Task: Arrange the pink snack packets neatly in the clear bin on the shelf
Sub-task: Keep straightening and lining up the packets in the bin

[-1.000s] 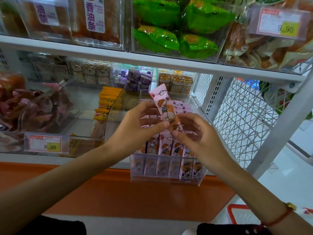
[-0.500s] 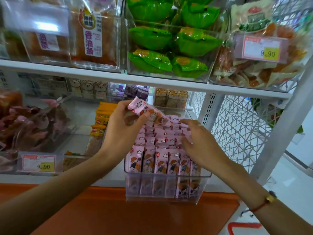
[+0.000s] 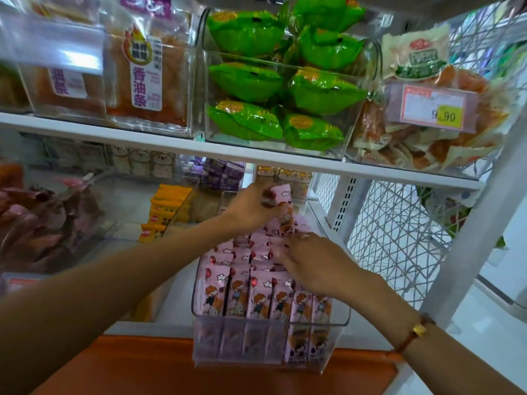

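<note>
Pink snack packet (image 3: 281, 208): upright, pinched in the left hand (image 3: 251, 208) above the rear of the clear bin (image 3: 271, 329), likely poised for slotting into a back row. Right hand (image 3: 316, 266): fingers spread flat on the standing pink packets (image 3: 256, 295), seemingly steadying them. The bin sits on the lower shelf, front row full. Above: bin of green packets (image 3: 285, 89).

Both forearms are bare, no sleeves showing. The right wrist wears a thin red cord bracelet (image 3: 410, 339) with a small gold bead (image 3: 419, 329) threaded on it.
</note>
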`<state>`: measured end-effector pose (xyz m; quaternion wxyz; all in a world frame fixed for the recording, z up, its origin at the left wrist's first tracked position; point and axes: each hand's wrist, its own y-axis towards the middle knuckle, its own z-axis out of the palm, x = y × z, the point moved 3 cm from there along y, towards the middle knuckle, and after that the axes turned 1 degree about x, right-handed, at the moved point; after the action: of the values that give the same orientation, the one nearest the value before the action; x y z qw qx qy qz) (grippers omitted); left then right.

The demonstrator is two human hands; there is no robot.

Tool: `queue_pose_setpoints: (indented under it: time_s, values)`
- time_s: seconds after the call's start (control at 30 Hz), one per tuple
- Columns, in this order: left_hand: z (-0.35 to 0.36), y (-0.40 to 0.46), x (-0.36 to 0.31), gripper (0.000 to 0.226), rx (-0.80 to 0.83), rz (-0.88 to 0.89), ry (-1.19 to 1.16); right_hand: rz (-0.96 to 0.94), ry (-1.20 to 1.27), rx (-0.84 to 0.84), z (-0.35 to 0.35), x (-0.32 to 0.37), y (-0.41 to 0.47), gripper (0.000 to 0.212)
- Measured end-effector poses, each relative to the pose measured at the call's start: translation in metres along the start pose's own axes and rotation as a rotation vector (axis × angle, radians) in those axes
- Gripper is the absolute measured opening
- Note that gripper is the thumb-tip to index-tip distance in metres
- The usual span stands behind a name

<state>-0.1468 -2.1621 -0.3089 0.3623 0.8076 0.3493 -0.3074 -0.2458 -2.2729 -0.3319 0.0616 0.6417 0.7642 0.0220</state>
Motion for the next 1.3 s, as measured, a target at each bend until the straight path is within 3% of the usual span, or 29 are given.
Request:
queue_pose_setpoints:
  time_s: [0.13, 0.23, 0.37, 0.5, 0.6, 0.7, 0.8, 0.93, 1.03, 1.17, 1.3]
  values:
    - [0.011, 0.011, -0.004, 0.052, 0.179, 0.018, 0.199, -0.027, -0.005, -0.054, 0.000, 0.007, -0.024, 0.045]
    - [0.026, 0.013, 0.001, 0.052, 0.214, -0.011, 0.407, -0.063, 0.006, -0.096, 0.007, 0.013, -0.051, 0.047]
    - [0.037, 0.008, 0.013, 0.049, 0.136, 0.018, 0.357, -0.083, 0.075, -0.152, 0.013, 0.016, -0.082, 0.056]
    - [0.039, 0.006, 0.017, 0.019, 0.285, 0.049, 0.516, -0.107, 0.104, -0.195, 0.017, 0.013, -0.090, 0.059]
    - [0.038, 0.006, 0.016, 0.036, 0.360, 0.030, 0.507, -0.116, 0.131, -0.213, 0.019, 0.011, -0.090, 0.057]
    - [0.035, 0.007, 0.012, 0.031, 0.410, 0.031, 0.559, -0.097, 0.115, -0.229, 0.017, 0.011, -0.092, 0.052]
    - [0.030, 0.009, 0.005, 0.029, 0.334, 0.076, 0.595, -0.125, 0.118, -0.285, 0.017, 0.012, -0.092, 0.048]
    - [0.036, 0.006, 0.002, 0.029, 0.348, 0.137, 0.641, -0.181, 0.147, -0.510, 0.008, 0.006, -0.092, 0.030]
    - [0.042, 0.003, 0.004, 0.026, 0.314, 0.110, 0.642, -0.041, 0.213, -0.673, 0.001, -0.005, -0.093, 0.024]
    - [0.041, -0.002, 0.000, 0.021, 0.144, 0.093, 0.547, 0.191, 0.453, -0.598, 0.008, -0.019, -0.096, 0.038]
    - [0.029, -0.013, -0.009, 0.020, -0.069, -0.017, 0.146, 0.256, 0.516, -0.592, 0.011, -0.028, -0.095, 0.045]
